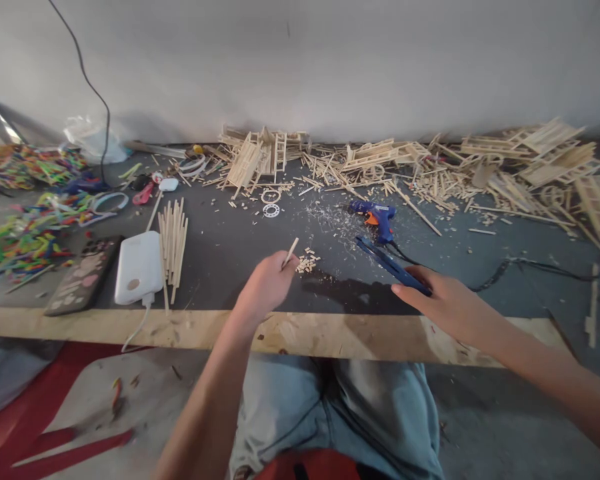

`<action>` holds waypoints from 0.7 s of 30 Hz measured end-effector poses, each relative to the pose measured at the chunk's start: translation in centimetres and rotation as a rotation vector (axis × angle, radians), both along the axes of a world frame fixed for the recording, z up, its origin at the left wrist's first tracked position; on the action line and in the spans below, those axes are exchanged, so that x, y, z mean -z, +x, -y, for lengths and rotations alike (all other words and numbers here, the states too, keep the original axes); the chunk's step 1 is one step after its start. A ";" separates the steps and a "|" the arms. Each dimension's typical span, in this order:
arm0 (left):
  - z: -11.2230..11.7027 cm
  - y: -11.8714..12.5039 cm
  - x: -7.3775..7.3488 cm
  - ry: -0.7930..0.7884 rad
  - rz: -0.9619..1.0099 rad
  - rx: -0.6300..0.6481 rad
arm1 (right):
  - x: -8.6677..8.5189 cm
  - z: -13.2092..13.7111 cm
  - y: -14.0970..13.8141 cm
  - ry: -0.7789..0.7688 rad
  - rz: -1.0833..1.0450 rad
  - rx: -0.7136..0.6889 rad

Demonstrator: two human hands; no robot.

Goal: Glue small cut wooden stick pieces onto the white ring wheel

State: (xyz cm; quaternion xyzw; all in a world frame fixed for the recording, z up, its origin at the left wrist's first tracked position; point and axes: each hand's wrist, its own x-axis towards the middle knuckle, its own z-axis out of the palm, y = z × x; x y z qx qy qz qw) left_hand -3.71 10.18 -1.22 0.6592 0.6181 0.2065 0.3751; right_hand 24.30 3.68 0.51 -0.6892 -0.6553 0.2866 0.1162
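I see my left hand [266, 285] curled above the table [220, 263] near its front edge, fingertips pinching a wooden stick [291, 253] that tilts up beside a small pile of cut bits [307, 261]. My right hand [447, 305], forearm angled inward, grips blue cutters [390, 263], whose tips point toward the glue gun [377, 218].

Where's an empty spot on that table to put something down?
Bare mat lies between the stick bundle and the left hand, and right of the right hand below the black cable. The back is crowded with stick frames, the left end with pipe cleaners.
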 end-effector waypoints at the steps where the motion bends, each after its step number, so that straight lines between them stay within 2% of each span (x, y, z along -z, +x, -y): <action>1: -1.2 -0.4 0.0 0.018 -0.034 -0.015 | 0.1 -0.1 0.0 -0.005 -0.003 0.001; 5: -6.3 -1.7 0.2 0.213 -0.002 -0.189 | 0.1 -0.5 0.1 -0.005 -0.003 0.002; 8: -8.7 -2.5 0.4 0.220 0.013 -0.288 | 0.1 -0.8 0.1 -0.027 -0.013 0.017; 10: -9.1 -2.9 0.3 0.187 0.014 -0.304 | 0.0 -1.1 0.2 -0.057 -0.011 0.025; 14: -7.3 -2.5 0.0 0.108 0.036 -0.208 | 0.2 -1.5 0.3 -0.114 -0.002 0.031; 18: -3.2 -0.3 -0.4 -0.007 0.164 -0.077 | 0.0 -1.7 -0.4 -0.061 0.009 0.014; 21: -0.1 1.5 -0.5 -0.031 0.245 -0.030 | -0.4 -1.6 -1.4 0.002 -0.013 -0.015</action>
